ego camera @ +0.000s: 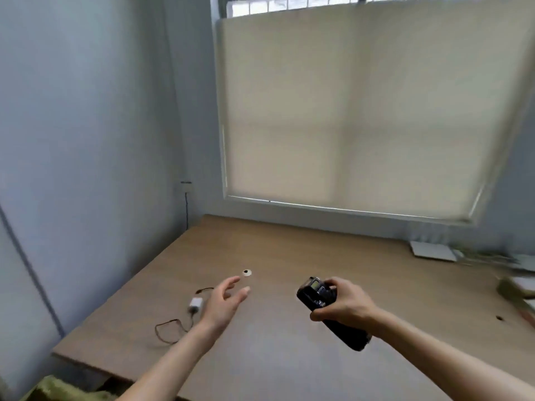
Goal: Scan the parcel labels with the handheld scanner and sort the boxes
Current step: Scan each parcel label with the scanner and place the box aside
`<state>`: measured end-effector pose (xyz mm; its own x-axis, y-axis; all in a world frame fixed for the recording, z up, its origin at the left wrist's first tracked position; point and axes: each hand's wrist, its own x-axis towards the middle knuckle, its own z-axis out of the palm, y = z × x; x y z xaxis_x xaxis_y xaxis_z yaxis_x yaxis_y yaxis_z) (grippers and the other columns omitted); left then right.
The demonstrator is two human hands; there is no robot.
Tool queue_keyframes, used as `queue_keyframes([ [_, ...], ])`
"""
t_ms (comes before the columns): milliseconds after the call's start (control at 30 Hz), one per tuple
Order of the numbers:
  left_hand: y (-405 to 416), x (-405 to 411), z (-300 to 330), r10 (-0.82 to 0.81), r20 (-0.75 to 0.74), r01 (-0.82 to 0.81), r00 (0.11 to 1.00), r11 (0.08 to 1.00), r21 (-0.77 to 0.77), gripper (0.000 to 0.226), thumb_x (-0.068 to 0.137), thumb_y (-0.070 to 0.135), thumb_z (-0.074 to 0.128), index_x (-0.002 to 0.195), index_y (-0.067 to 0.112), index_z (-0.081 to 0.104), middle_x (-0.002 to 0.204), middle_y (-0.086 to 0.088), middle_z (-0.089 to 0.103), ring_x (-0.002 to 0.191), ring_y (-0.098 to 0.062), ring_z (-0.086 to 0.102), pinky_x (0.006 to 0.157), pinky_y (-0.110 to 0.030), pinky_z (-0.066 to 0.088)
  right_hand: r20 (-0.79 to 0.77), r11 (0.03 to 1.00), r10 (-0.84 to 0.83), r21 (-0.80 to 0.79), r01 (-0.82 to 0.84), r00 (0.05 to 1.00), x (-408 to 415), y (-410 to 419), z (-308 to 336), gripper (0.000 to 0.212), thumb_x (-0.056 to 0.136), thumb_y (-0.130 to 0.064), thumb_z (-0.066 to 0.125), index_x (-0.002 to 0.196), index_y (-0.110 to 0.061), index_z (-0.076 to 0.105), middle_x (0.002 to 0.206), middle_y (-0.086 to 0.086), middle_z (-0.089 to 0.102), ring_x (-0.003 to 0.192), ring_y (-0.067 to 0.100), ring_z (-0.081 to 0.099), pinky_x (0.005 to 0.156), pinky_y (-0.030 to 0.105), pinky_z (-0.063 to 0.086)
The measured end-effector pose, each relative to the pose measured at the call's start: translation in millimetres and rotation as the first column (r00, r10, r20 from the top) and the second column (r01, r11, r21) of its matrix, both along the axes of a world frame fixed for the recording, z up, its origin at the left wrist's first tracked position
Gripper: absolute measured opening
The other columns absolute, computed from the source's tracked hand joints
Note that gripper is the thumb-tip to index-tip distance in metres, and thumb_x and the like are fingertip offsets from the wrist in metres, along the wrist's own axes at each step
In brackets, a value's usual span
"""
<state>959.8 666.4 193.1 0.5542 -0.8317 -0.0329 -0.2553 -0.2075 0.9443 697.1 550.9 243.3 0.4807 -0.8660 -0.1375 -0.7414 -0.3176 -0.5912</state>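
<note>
Scanner (324, 305) gripped in right hand (344, 305); label side likely hidden.

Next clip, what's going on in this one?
A person stands at a wooden desk under a window with its blind down. The right hand grips a black handheld scanner, screen up, above the desk. The left hand is open, held out over a small white charger and its cable. No parcel is clearly in view, so nothing is being scanned yet.

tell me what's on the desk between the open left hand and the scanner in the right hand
Nothing: in the head view only bare wooden desk shows between the left hand and the scanner that the right hand grips.
</note>
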Motion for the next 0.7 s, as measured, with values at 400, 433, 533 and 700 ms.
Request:
queue_keyframes([
  [400, -183.1, -416.1, 45.4, -0.519, 0.046, 0.52, 0.854, 0.854, -0.031, 0.059, 0.092, 0.039, 0.071, 0.144, 0.019, 0.053, 0.143, -0.004, 0.057, 0.132, -0.019, 0.052, 0.112, -0.038, 0.042, -0.072, 0.845, -0.533, -0.086, 0.527, 0.843, -422.4, -37.1, 38.5, 0.075, 0.048, -0.056, 0.087, 0.118, -0.039, 0.068, 0.104, -0.012, 0.073, 0.095, 0.011, 0.069, 0.085, 0.031, 0.06],
  [433, -191.2, -446.4, 48.1, -0.561, 0.063, 0.563, 0.826, 0.826, -0.028, 0.06, 0.092, 0.041, 0.07, 0.145, 0.02, 0.052, 0.144, -0.003, 0.056, 0.133, -0.019, 0.051, 0.112, -0.038, 0.042, -0.062, 0.819, -0.574, -0.081, 0.569, 0.817, -451.0, -35.3, 39.3, 0.075, 0.047, -0.056, 0.087, 0.118, -0.038, 0.069, 0.104, -0.012, 0.073, 0.095, 0.011, 0.068, 0.086, 0.032, 0.06],
  [533, -214.1, -531.7, 54.7, -0.668, 0.085, 0.672, 0.739, 0.74, -0.02, 0.061, 0.092, 0.045, 0.068, 0.146, 0.021, 0.051, 0.146, -0.004, 0.055, 0.134, -0.019, 0.049, 0.113, -0.04, 0.041, -0.03, 0.731, -0.682, -0.08, 0.678, 0.731, -531.0, -30.1, 37.9, 0.077, 0.047, -0.056, 0.088, 0.119, -0.039, 0.068, 0.104, -0.01, 0.073, 0.095, 0.014, 0.069, 0.087, 0.034, 0.06],
  [700, -245.0, -643.8, 50.8, -0.772, 0.087, 0.775, 0.629, 0.631, -0.002, 0.064, 0.09, 0.051, 0.068, 0.145, 0.023, 0.051, 0.144, -0.004, 0.057, 0.129, -0.018, 0.053, 0.109, -0.038, 0.045, -0.017, 0.62, -0.784, -0.075, 0.781, 0.621, -634.1, -22.7, 23.8, 0.077, 0.053, -0.057, 0.089, 0.123, -0.036, 0.065, 0.106, -0.009, 0.071, 0.098, 0.016, 0.067, 0.088, 0.038, 0.059],
])
